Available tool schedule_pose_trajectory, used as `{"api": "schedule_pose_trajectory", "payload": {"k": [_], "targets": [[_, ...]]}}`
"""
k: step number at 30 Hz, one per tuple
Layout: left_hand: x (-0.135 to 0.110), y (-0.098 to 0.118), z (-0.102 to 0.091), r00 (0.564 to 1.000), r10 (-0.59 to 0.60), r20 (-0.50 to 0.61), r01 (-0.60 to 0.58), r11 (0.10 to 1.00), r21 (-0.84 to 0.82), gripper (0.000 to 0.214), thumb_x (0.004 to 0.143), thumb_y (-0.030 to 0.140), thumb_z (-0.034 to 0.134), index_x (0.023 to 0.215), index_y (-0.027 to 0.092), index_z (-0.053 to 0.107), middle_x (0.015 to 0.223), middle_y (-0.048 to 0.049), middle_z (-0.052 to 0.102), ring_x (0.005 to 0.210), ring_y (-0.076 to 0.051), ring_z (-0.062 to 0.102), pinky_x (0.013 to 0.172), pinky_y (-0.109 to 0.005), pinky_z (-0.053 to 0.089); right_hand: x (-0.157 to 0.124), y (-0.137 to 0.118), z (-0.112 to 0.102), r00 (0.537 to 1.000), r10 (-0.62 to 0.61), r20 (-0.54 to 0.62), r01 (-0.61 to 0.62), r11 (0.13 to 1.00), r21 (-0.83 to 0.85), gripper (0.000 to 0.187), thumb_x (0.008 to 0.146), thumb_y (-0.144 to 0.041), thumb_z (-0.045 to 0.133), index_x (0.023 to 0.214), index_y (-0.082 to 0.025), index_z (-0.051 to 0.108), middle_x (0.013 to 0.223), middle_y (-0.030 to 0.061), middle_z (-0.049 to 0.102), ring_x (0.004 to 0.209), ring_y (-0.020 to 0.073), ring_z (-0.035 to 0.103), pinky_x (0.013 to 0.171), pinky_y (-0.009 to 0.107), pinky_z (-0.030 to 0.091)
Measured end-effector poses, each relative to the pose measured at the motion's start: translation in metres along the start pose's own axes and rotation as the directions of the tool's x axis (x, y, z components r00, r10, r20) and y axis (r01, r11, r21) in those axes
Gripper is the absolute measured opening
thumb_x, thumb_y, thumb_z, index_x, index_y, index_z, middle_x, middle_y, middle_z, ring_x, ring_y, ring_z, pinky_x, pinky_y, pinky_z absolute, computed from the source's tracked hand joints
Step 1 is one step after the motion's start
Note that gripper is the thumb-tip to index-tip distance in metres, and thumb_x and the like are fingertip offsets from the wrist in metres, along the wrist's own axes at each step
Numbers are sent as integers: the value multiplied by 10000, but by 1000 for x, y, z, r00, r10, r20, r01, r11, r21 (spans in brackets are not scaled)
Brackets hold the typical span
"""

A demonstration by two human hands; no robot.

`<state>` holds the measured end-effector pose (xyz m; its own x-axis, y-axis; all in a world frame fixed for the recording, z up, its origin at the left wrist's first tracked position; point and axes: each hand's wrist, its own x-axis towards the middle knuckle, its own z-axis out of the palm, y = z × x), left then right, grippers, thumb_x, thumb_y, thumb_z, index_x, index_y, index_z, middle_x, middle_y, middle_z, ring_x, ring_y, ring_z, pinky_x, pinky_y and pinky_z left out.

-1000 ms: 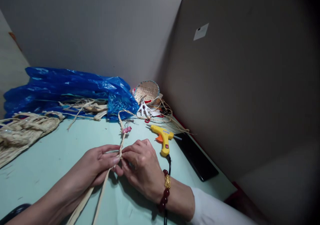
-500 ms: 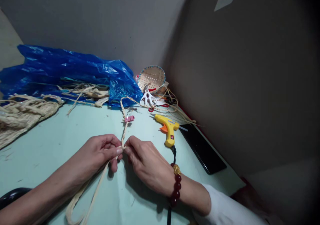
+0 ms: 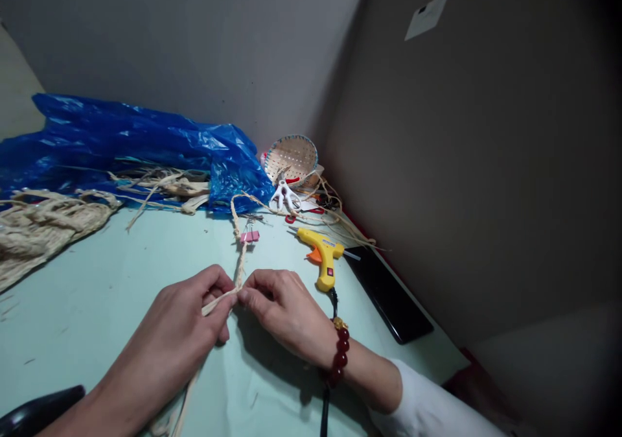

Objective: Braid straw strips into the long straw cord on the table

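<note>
A: L hand status?
B: Pinching a strand at near end of braid.
A: R hand?
B: Pinched on same spot, just beside L.
A: Braid pos.?
B: Mid table, from hands fwd to pink clip, then past it twd blue bag. Glue gun lies to R.

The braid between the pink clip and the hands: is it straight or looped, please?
Straight: the braid runs almost in line, unlooped, from the pink clip to the left hand and right hand.
</note>
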<state>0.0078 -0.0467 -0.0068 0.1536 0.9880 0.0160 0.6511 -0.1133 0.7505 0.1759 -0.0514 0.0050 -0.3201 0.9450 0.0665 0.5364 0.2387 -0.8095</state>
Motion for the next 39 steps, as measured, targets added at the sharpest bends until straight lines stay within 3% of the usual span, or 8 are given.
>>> {"api": "schedule_pose_trajectory", "payload": {"k": [6,11,18,30,35,37,39], "targets": [[-4,8,-3,994,103,-38,-101,994,51,256,766,501,578,701,254,575,505,20,618,470,-184,577,526,-263,389,2,1,0,999,8,47,-12,996,91,216,913,-236,502,708,-167,515,596,-50,483,563,84,413,541,214,267],[-8,12,-9,995,85,51,-90,988,125,282,859,485,426,755,252,547,556,32,603,540,-182,583,583,-277,390,0,3,1,1000,-11,28,7,992,129,190,930,-290,505,811,-182,605,569,-54,506,555,86,436,571,210,300],[-9,6,-5,981,163,106,-183,958,220,289,905,413,342,754,241,520,703,15,632,644,-175,578,639,-303,384,5,11,7,999,15,49,-30,952,304,204,895,-245,516,743,-158,621,627,1,640,623,111,540,650,210,392],[-4,10,-19,983,157,93,-180,917,356,332,877,478,334,799,249,561,802,-14,651,729,-215,593,683,-344,393,1,2,6,998,-2,-56,6,997,73,190,857,-180,529,706,-147,640,637,11,670,536,91,478,543,205,338],[-1,13,-22,984,124,126,-151,958,243,366,847,497,375,744,247,623,760,-11,683,720,-212,619,663,-324,426,3,5,8,996,-38,-82,44,997,66,184,857,-187,539,718,-149,653,640,10,661,538,95,502,557,209,353],[-6,13,-17,981,114,159,-137,981,141,355,856,482,389,747,249,633,734,1,694,700,-198,638,637,-300,455,3,7,8,997,-18,-71,27,991,132,194,861,-190,532,718,-148,658,613,9,644,543,104,528,580,212,379],[-14,9,-6,976,186,116,-200,972,122,339,890,440,386,778,243,637,765,-1,710,713,-188,663,651,-288,491,4,9,7,999,15,-35,-6,970,243,203,859,-189,522,725,-147,669,595,8,629,566,117,555,615,220,407]]}}
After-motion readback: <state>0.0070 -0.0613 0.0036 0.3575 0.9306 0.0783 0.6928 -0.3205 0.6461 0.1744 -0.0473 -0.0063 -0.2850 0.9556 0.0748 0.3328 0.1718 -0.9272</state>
